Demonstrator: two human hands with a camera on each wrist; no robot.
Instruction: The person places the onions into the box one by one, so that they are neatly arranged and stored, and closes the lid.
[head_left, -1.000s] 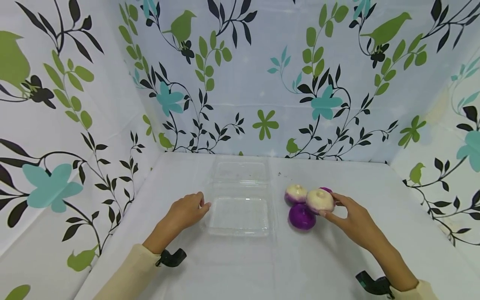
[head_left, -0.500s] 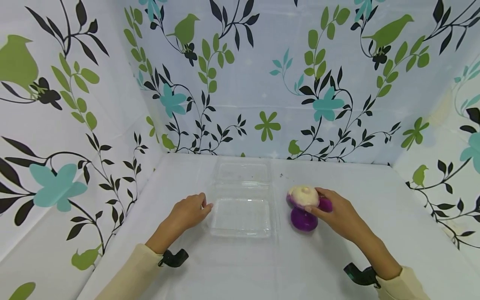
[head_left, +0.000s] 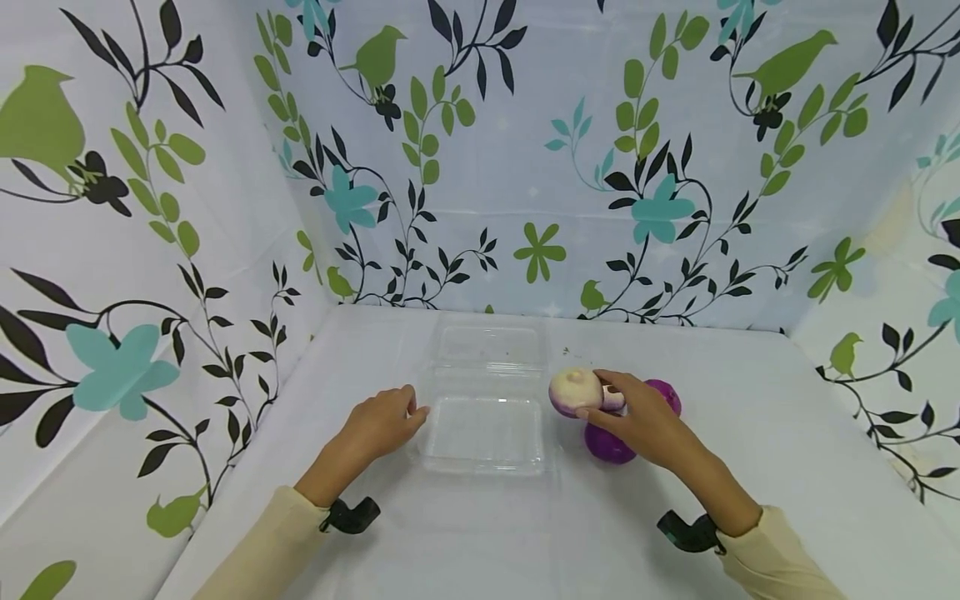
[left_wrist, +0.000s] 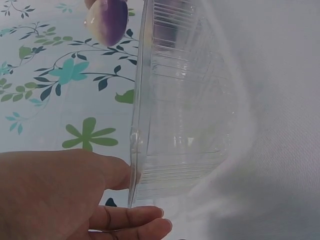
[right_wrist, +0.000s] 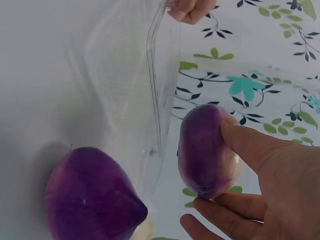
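Note:
My right hand (head_left: 645, 421) grips a white turnip with purple shading (head_left: 573, 392), thumb on one side and fingers on the other; its purple face (right_wrist: 202, 150) shows in the right wrist view. Partly hidden behind that hand is another white-and-purple turnip (head_left: 613, 400). Two deep purple turnips lie close by, one (head_left: 609, 444) in front of the hand and one (head_left: 667, 395) beyond its right side. Left of them stands a clear plastic container (head_left: 486, 433) with its lid (head_left: 491, 346) folded back. My left hand (head_left: 381, 421) holds the container's left rim between thumb and fingers.
A white cloth (head_left: 480, 550) covers the table. Behind and at both sides rises a printed curtain (head_left: 465, 192) with leaves, birds and flowers. Small dark specks (head_left: 567, 351) lie beyond the turnips. Black wrist cameras (head_left: 352, 516) are strapped to both wrists.
My right hand has carried the white turnip leftward, past the other turnips toward the container. The purple turnip at the right has come more into view. My left hand stays at the rim.

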